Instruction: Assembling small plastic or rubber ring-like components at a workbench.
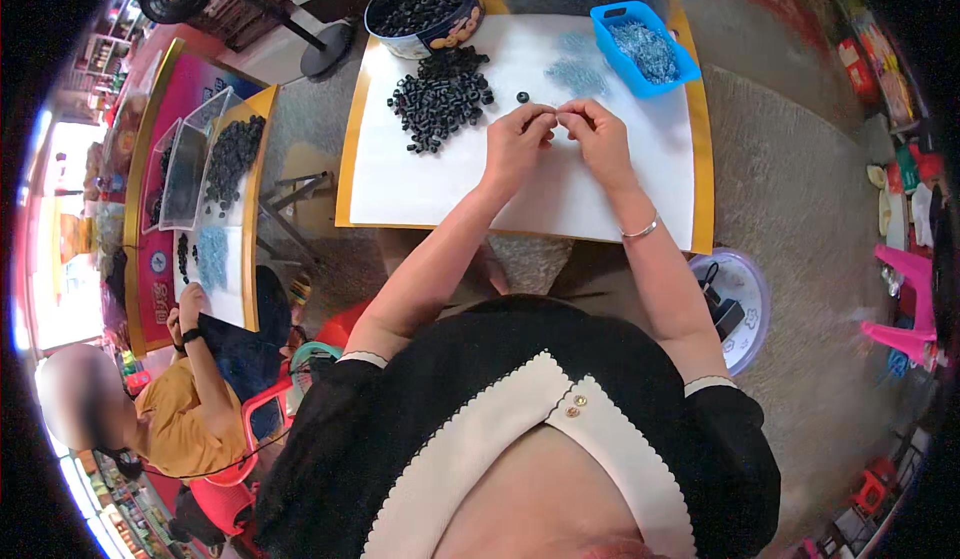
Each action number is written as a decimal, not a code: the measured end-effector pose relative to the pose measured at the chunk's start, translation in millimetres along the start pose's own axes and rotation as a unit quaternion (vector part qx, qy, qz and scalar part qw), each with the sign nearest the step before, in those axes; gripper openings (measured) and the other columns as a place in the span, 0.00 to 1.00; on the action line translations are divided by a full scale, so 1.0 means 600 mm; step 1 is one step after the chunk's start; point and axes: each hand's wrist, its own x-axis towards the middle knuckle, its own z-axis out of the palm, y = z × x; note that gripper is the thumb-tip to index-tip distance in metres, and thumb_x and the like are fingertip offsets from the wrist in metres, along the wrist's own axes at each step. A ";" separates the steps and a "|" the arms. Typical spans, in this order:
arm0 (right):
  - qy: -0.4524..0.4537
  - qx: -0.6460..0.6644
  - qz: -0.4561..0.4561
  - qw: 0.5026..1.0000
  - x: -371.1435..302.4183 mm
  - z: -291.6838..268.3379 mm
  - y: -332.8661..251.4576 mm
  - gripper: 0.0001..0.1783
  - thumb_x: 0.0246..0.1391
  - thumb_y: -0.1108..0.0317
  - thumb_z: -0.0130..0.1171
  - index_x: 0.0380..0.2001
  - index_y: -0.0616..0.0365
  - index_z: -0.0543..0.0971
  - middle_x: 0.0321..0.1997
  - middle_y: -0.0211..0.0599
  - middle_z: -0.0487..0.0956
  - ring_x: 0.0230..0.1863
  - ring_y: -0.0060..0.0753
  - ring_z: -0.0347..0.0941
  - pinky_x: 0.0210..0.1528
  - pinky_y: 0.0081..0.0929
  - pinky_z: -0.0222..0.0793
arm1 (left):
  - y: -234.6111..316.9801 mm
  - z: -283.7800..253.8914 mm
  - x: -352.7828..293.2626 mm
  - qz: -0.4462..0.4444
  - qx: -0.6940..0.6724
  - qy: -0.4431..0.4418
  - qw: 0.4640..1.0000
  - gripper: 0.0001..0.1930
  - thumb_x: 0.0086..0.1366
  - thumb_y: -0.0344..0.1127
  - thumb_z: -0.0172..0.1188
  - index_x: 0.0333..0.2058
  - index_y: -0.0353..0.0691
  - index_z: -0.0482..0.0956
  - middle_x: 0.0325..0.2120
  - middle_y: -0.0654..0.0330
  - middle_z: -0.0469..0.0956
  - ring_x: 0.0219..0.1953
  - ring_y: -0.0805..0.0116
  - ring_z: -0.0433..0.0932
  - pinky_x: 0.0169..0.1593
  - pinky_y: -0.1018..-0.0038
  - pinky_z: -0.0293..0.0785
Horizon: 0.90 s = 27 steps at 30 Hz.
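My left hand (518, 141) and my right hand (599, 143) meet above the white table top (420, 187), fingertips pinched together and almost touching. Whatever lies between the fingers is too small to make out. A single black ring-shaped piece (523, 98) rests just beyond my left hand. Farther left spreads a pile of small black cylindrical pieces (440, 104). Thin, pale blue see-through bits (578, 71) are scattered beyond my right hand. At the far right corner stands a bright blue plastic basket (606, 31), holding many more such bits.
A round tin (402, 49) full of black pieces stands at the far left. Beside my right leg is a pale round tub (757, 299) holding a black object. A co-worker in a mustard shirt (190, 419) sits left at another table (235, 304). A black stand (325, 54) rises behind.
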 end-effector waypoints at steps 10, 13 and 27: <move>-0.003 0.018 -0.008 1.000 0.004 0.001 0.003 0.08 0.53 0.67 0.55 0.33 0.61 0.77 0.26 0.30 0.77 0.25 0.18 0.69 0.29 0.18 0.67 | 0.002 0.000 0.000 -0.004 -0.027 0.002 1.000 0.08 0.60 0.29 0.58 0.37 0.32 0.78 0.27 0.63 0.77 0.27 0.78 0.73 0.32 0.81 0.71; -0.011 0.012 -0.005 1.000 0.003 0.002 0.005 0.08 0.53 0.67 0.56 0.33 0.61 0.77 0.27 0.30 0.77 0.26 0.18 0.69 0.30 0.18 0.67 | -0.004 0.000 0.001 0.010 -0.047 0.000 0.999 0.08 0.60 0.28 0.57 0.37 0.32 0.78 0.27 0.63 0.77 0.28 0.77 0.73 0.32 0.81 0.71; -0.033 0.031 0.006 0.999 0.003 -0.005 -0.001 0.07 0.54 0.69 0.56 0.35 0.59 0.76 0.30 0.25 0.75 0.29 0.14 0.66 0.32 0.14 0.65 | 0.002 0.003 0.001 0.005 -0.028 0.002 1.000 0.08 0.62 0.31 0.56 0.35 0.32 0.78 0.26 0.64 0.76 0.26 0.79 0.72 0.31 0.82 0.71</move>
